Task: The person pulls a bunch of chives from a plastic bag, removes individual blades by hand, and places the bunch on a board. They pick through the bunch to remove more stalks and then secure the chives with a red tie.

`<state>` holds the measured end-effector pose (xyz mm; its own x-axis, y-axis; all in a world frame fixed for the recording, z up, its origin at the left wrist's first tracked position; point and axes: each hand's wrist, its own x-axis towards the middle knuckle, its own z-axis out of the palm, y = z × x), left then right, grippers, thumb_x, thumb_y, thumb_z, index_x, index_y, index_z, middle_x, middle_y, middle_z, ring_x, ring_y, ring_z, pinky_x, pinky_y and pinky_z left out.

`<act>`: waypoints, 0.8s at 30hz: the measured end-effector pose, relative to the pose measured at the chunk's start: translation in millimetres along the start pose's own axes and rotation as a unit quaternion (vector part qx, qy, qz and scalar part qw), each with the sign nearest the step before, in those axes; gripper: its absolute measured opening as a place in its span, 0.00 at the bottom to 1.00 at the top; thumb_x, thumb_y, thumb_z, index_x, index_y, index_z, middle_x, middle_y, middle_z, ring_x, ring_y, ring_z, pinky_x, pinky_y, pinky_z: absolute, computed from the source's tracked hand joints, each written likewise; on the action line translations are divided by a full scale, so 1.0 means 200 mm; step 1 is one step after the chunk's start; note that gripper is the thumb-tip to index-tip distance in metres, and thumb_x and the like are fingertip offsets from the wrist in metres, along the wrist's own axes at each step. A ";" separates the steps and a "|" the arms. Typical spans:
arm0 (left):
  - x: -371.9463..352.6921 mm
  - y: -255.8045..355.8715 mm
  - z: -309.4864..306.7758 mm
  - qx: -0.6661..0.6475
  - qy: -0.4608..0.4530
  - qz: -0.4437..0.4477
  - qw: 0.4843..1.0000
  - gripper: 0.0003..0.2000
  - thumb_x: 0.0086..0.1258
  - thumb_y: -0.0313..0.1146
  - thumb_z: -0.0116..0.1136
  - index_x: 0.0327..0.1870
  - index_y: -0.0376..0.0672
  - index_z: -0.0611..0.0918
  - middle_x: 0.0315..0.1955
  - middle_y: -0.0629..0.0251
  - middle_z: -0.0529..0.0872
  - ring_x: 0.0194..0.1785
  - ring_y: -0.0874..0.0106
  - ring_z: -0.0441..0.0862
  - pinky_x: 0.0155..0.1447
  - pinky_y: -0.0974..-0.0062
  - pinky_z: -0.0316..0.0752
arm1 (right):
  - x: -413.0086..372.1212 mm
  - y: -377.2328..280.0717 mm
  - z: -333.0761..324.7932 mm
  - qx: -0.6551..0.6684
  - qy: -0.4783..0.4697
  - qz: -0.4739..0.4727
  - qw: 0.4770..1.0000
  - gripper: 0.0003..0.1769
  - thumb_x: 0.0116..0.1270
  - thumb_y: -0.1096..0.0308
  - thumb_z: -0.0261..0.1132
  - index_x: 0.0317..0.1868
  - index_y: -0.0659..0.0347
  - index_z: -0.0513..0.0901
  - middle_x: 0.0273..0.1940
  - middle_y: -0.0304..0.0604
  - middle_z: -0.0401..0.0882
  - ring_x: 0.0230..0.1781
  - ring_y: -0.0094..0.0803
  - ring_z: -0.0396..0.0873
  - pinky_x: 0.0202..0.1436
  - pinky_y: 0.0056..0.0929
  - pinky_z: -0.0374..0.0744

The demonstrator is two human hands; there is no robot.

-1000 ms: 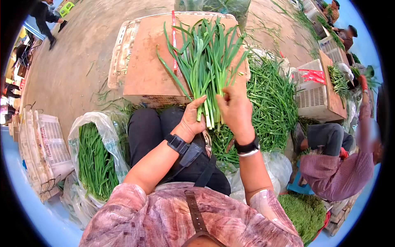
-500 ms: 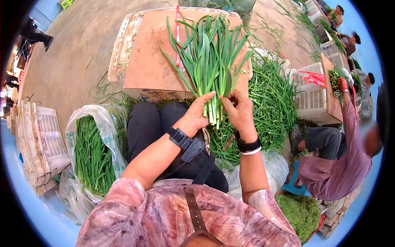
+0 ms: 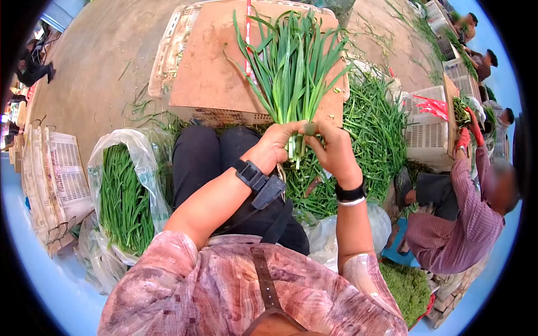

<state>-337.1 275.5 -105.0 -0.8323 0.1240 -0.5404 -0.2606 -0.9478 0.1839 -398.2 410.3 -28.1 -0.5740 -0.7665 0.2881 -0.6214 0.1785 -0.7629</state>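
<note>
A bunch of garlic greens (image 3: pixel 294 73), with long flat leaves and pale stem ends, lies fanned over the near part of a brown board (image 3: pixel 207 73). My left hand (image 3: pixel 280 143) is closed around the stems from the left, just beyond the board's near edge. From the right, my right hand (image 3: pixel 335 147) meets it at the stems, thumb and fingers closed together. A bit of green leaf (image 3: pixel 309 129) shows at its fingertips. The cut stem ends hang below my fingers. A red and white strip (image 3: pixel 248 39) lies on the board, left of the leaves.
Loose green leaves (image 3: pixel 372 129) are heaped at my right. A clear bag of greens (image 3: pixel 126 196) stands at my left beside stacked white crates (image 3: pixel 67 168). On the right, a co-worker (image 3: pixel 454 224) in red gloves handles greens at another crate (image 3: pixel 426 123).
My hands have come together at the stems, the right one turning inward over them. The view has shifted slightly. The co-worker's two gloved hands are now both visible at the greens.
</note>
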 end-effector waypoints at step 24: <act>-0.22 0.05 0.16 0.066 0.005 0.019 0.998 0.07 0.60 0.28 0.66 0.33 0.37 0.80 0.20 0.63 0.80 0.21 0.73 0.79 0.23 0.75 0.76 | -0.12 0.20 -0.02 0.505 -0.071 0.345 0.788 0.26 0.70 0.56 0.57 0.59 0.69 0.69 0.46 0.49 0.80 0.42 0.36 0.82 0.44 0.31 0.81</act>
<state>-318.2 270.7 -52.5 -0.8378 0.0840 -0.5395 -0.2911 -0.9047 0.3112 -411.9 437.3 -63.6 -0.4791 -0.7762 -0.4099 0.5957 0.0555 -0.8013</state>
